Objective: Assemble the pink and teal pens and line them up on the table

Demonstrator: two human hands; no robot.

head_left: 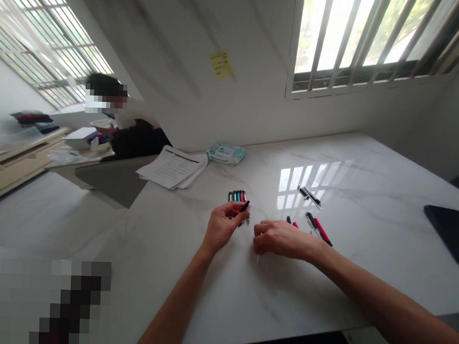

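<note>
My left hand (pixel 224 223) pinches a black pen part (pixel 245 206) between thumb and fingers, its tip pointing up and away. Just behind it lies a row of several pens (pixel 236 195) with dark, teal and red barrels, partly covered by that hand. My right hand (pixel 274 238) is closed close to the tabletop, with a thin pale pen refill (pixel 258 257) sticking out below its fingers. Beyond its knuckles, a black piece and a red piece (pixel 295 225) show in part. To the right lie a red pen barrel (pixel 323 231) and, farther back, dark pen parts (pixel 309 195).
A pack of wipes (pixel 226 154) and stacked printed sheets (pixel 173 167) lie at the back of the marble-patterned table (pixel 166 270). A dark phone (pixel 446 232) rests at the right. Another person (pixel 136 128) sits beyond the far left edge, holding a bowl. A yellow note (pixel 221 64) sticks to the wall.
</note>
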